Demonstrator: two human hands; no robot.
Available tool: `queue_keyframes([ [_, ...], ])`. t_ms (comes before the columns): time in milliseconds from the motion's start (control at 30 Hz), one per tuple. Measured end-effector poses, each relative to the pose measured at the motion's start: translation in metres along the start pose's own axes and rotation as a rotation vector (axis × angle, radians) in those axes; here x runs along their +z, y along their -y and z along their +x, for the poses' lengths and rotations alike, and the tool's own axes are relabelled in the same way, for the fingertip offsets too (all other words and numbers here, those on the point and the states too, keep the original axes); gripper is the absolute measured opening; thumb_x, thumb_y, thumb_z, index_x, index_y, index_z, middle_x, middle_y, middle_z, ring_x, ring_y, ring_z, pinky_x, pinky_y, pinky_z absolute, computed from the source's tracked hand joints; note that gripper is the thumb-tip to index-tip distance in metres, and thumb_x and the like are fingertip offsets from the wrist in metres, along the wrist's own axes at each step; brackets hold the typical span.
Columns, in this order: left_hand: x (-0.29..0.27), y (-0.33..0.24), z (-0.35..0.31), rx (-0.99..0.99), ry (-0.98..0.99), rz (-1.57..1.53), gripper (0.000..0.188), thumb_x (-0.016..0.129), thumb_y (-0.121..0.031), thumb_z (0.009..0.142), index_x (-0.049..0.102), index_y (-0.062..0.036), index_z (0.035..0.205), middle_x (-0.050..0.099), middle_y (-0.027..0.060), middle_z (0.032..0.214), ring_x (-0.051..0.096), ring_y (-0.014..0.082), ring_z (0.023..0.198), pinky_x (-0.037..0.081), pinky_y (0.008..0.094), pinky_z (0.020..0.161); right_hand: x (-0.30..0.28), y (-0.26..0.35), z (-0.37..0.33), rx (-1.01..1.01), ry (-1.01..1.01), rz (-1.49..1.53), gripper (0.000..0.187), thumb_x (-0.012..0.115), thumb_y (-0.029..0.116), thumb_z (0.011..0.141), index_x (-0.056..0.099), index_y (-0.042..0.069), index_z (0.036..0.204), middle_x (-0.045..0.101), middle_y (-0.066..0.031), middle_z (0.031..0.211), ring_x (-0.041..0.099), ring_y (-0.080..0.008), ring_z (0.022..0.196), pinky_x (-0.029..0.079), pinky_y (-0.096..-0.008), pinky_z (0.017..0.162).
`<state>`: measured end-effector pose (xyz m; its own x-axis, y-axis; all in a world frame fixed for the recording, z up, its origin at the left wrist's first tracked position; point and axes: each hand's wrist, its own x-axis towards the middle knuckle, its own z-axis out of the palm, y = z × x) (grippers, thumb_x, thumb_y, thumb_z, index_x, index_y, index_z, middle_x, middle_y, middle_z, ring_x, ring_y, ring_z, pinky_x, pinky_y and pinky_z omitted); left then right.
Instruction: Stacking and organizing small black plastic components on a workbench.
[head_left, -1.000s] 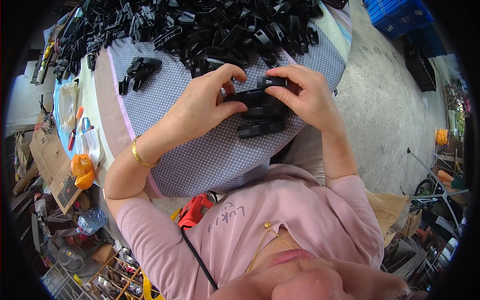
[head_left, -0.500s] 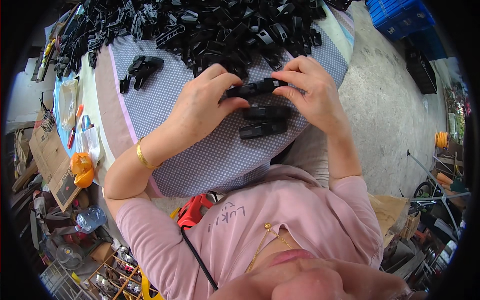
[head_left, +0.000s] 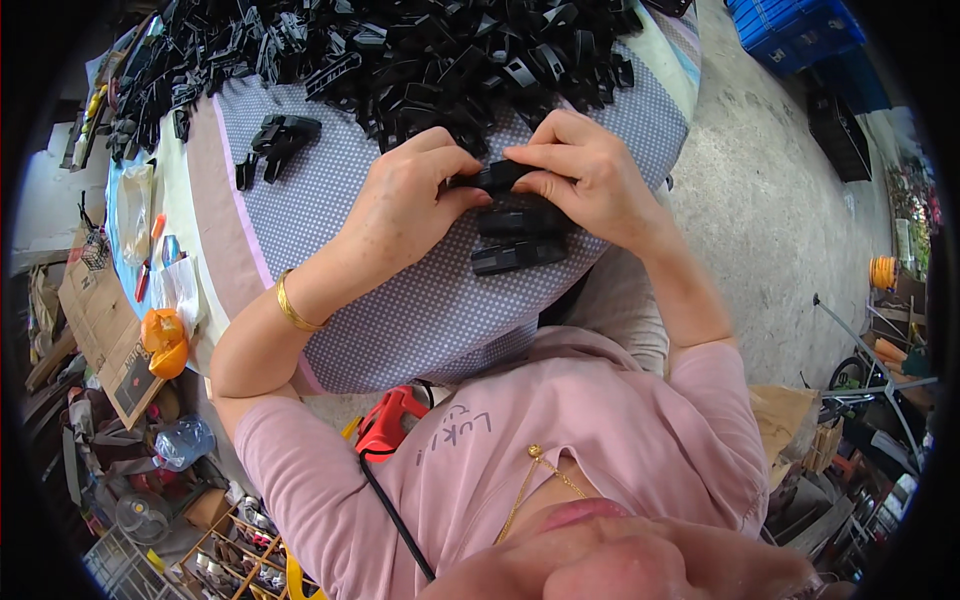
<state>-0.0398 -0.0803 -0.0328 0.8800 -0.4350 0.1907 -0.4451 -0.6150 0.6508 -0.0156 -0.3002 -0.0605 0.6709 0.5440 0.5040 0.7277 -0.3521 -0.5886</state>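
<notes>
Between my two hands is a black plastic part [head_left: 499, 176], pinched at both ends above the dotted cloth. My left hand [head_left: 420, 185] grips its left end with thumb and fingers. At the right end, the thumb and fingertips of my right hand [head_left: 585, 175] close on it, hiding much of that side. Just below lie two similar black plastic pieces, the upper one [head_left: 520, 221] partly behind my right fingers and the lower one [head_left: 518, 255] in full sight. Beyond my hands spreads a big heap of loose black plastic parts [head_left: 440, 70].
A few black parts [head_left: 280, 140] lie apart on the patterned tablecloth [head_left: 400, 340]. Peeled orange fruit [head_left: 165, 342] sits at the left table edge beside a clear plastic bag [head_left: 137, 215]. Blue crates [head_left: 795, 30] stand on the floor at the far right.
My right hand has moved left, closer to my left hand, and the black plastic part between them shows a shorter length. The left hand has barely moved.
</notes>
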Motion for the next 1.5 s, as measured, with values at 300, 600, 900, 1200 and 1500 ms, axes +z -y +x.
queue_keyframes([
  [300, -0.004, -0.013, -0.009, 0.164, 0.123, -0.005, 0.022, 0.075, -0.012, 0.073, 0.068, -0.0034, 0.092, 0.055, 0.0092, 0.084, 0.059, 0.0276, 0.076, 0.049, 0.0363, 0.064, -0.026, 0.013, -0.032, 0.057, 0.068, 0.112, 0.033, 0.079, 0.011, 0.069, 0.068, 0.004, 0.100, 0.064, -0.0078, 0.096, 0.060, -0.0234, 0.087, 0.046, -0.0324, 0.077],
  [600, 0.008, -0.015, -0.011, 0.183, 0.069, 0.103, 0.016, 0.072, -0.012, 0.075, 0.067, -0.0025, 0.087, 0.056, 0.0085, 0.081, 0.060, 0.0277, 0.071, 0.050, 0.0375, 0.061, -0.016, 0.018, -0.029, 0.011, 0.083, -0.021, 0.029, 0.074, 0.015, 0.072, 0.067, 0.003, 0.097, 0.063, -0.0086, 0.090, 0.058, -0.0279, 0.083, 0.046, -0.0366, 0.075],
  [900, 0.008, -0.015, -0.009, 0.188, 0.105, 0.121, 0.016, 0.071, -0.015, 0.076, 0.067, -0.0024, 0.086, 0.057, 0.0095, 0.079, 0.060, 0.0291, 0.070, 0.049, 0.0374, 0.061, -0.010, 0.009, -0.040, -0.100, -0.059, -0.071, 0.026, 0.073, 0.016, 0.074, 0.066, 0.003, 0.095, 0.062, -0.0095, 0.089, 0.058, -0.0288, 0.082, 0.047, -0.0363, 0.072],
  [1200, 0.011, -0.014, -0.012, 0.165, 0.059, 0.077, 0.016, 0.071, -0.011, 0.075, 0.069, 0.0000, 0.086, 0.061, 0.0095, 0.080, 0.062, 0.0281, 0.069, 0.049, 0.0356, 0.062, -0.015, 0.008, -0.038, -0.020, 0.060, 0.127, 0.025, 0.072, 0.006, 0.076, 0.069, 0.002, 0.100, 0.065, -0.0081, 0.093, 0.059, -0.0234, 0.086, 0.047, -0.0314, 0.074],
  [1500, 0.023, -0.014, -0.017, 0.172, -0.020, 0.103, 0.015, 0.071, -0.012, 0.076, 0.070, -0.0005, 0.085, 0.060, 0.0102, 0.081, 0.060, 0.0284, 0.070, 0.048, 0.0370, 0.063, -0.013, 0.008, -0.037, -0.018, 0.079, 0.170, 0.023, 0.071, 0.003, 0.077, 0.070, 0.003, 0.100, 0.064, -0.0063, 0.091, 0.058, -0.0191, 0.085, 0.047, -0.0291, 0.073],
])
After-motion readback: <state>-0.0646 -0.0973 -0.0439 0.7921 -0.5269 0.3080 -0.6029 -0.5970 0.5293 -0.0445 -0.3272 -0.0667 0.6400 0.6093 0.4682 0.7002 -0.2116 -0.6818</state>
